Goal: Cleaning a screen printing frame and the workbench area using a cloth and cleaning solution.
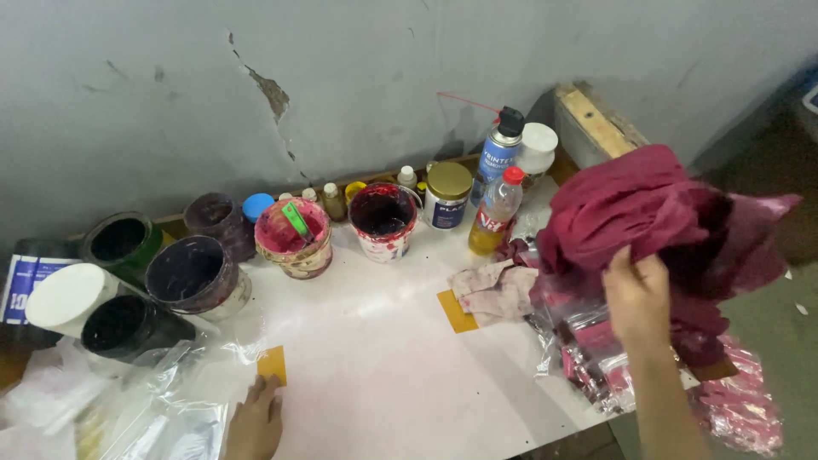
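Right hand clutches a bunched maroon cloth, lifted over the table's right end; left hand lies flat and loose by a yellow card, holding nothing. Below the cloth lie stained plastic bags and a pale rag. I judge a trailing fold could sweep the oil bottle over, or smear wet ink onto the white top.

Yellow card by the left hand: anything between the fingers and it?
Nothing visible. The left hand rests on the white table with its fingertips at the near edge of the small yellow card. Clear plastic bags lie to its left, not between. The right hand grips a crimson cloth elsewhere.
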